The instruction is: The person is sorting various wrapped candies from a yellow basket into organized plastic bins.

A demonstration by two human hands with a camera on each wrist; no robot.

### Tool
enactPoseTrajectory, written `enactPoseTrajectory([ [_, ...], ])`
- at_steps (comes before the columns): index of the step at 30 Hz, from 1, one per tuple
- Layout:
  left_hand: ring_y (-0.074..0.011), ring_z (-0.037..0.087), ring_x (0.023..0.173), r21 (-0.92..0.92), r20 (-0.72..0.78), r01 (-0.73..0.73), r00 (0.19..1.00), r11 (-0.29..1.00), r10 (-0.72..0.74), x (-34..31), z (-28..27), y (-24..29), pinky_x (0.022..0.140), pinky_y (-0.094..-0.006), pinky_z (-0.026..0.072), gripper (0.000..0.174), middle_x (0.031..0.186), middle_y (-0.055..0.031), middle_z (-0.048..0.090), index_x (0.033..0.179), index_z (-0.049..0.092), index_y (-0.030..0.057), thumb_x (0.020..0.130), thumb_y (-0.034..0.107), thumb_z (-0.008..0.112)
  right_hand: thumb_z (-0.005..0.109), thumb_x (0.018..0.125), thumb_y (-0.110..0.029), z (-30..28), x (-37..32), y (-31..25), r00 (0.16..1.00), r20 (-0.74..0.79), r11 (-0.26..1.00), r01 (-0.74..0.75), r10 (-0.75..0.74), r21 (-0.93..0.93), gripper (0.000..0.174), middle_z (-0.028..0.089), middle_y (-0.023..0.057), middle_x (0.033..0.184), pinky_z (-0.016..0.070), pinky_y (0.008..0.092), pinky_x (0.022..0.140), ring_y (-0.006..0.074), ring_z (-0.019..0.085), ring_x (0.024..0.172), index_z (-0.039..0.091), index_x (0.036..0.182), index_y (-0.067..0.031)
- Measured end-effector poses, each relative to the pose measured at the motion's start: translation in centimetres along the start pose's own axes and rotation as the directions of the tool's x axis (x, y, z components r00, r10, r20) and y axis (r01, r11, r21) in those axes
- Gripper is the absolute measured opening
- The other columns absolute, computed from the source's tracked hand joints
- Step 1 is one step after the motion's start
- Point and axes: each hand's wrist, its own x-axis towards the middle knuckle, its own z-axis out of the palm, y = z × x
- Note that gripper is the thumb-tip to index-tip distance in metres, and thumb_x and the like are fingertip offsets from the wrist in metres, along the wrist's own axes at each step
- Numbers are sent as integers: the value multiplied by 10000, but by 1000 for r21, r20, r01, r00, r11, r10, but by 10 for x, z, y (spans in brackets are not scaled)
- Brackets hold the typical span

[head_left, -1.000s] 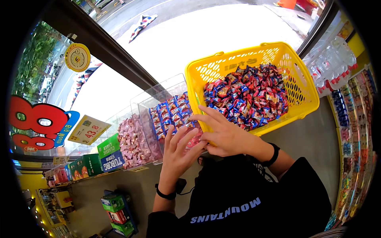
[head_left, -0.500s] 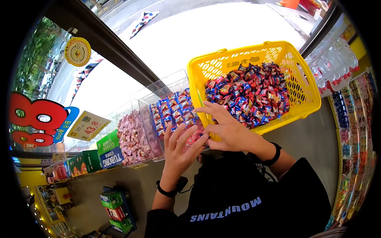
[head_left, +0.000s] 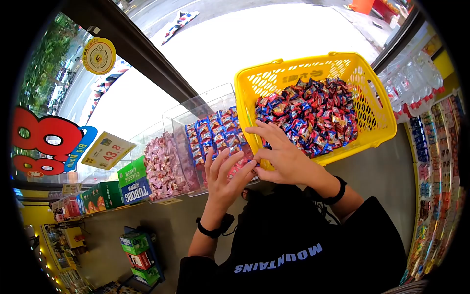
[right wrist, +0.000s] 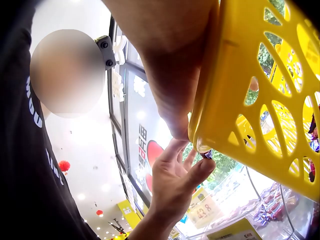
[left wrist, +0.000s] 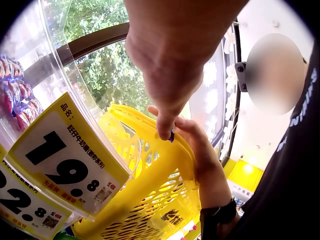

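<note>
Between the hands is a small wrapped candy [left wrist: 172, 135] [right wrist: 205, 155]. The right hand [head_left: 283, 158] [left wrist: 194, 142] pinches it with thumb and index finger, other fingers stretched over the rim of the yellow basket [head_left: 387, 98] [right wrist: 240, 162]. The left hand [head_left: 223, 176] [left wrist: 167, 65] [right wrist: 172, 177] meets it with the thumb tip, its other fingers raised and spread apart. Many red and blue wrapped candies [head_left: 313, 115] lie loose in the basket. How firmly the left thumb bears on the piece is hard to tell.
Left of the basket stand clear bins with rows of blue-red packets [head_left: 210, 134] and pink candies [head_left: 166, 166]. Price cards [head_left: 108, 150] [left wrist: 70, 155] face outward. Beer boxes [head_left: 133, 181] stand farther left, water bottles [head_left: 411, 83] behind the basket, stocked shelves [head_left: 435, 181] at right.
The head view has shifted slightly, and the sign and window sticker sit a little higher in it. Both hands keep nearly the same pose, fingertips together, with small finger movements.
</note>
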Motion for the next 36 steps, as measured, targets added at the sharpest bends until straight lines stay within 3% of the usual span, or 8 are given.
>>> enactPoseTrajectory([
  [3,-318,528,1396,20,7,-19,1000,1000,19,1,-1,1,1241,-612,388,451,1396,-25,628,1142,821,247,717,220,969,846,849,-182,1,-1,1,1000,-5,1000,9,-9,-2,210,509,203,1582,298,639,1273,480,402,1546,728,988,-78],
  [9,-351,460,1472,42,83,166,982,985,-169,20,-25,-28,1263,-634,337,424,1468,-58,604,1119,795,217,726,259,949,877,874,-231,0,0,-1,994,-108,1000,-11,9,-20,326,506,213,1575,328,590,1267,463,425,1526,758,1146,-95],
  [12,-390,429,1494,60,201,162,964,985,-171,40,-27,-53,1271,-643,310,423,1501,-87,580,1092,785,186,714,283,948,876,884,-291,1,0,2,988,-156,999,-15,6,-52,362,505,233,1562,344,598,1241,463,458,1478,759,1163,-91],
  [19,-417,429,1494,-60,505,81,862,995,-40,49,28,-78,1281,-614,302,385,1481,-133,586,1046,788,124,718,281,915,898,876,-310,0,-3,1,984,-171,998,-50,44,-33,414,498,232,1575,360,565,1234,460,459,1475,758,1194,-85],
  [20,-416,430,1497,-46,559,58,829,997,-23,45,40,-82,1281,-625,294,446,1476,-156,581,1115,791,120,729,315,900,908,864,-327,0,-3,2,985,-168,997,-45,35,-56,438,496,233,1578,362,566,1232,459,457,1479,753,1195,-86],
  [24,-383,435,1508,16,650,46,758,999,-45,23,79,-82,1296,-635,255,385,1468,-125,595,1029,828,175,700,358,907,930,831,-354,-1,-5,1,985,-169,996,-51,39,-68,488,491,229,1583,365,571,1230,461,452,1482,742,1197,-92],
  [31,-400,424,1528,94,610,60,786,994,-105,28,84,-72,1287,-652,252,572,1530,-155,568,1252,784,181,720,347,912,951,800,-357,-4,-8,0,978,-206,996,-40,22,-85,519,495,230,1567,379,572,1221,456,466,1466,737,1196,-98],
  [36,-402,397,1554,191,674,-16,729,982,-119,22,58,-78,1277,-678,255,597,1561,-150,551,1306,759,199,752,370,903,952,798,-360,-5,-8,-1,976,-217,994,-51,28,-99,520,502,232,1558,394,568,1213,458,474,1457,735,1190,-98],
])
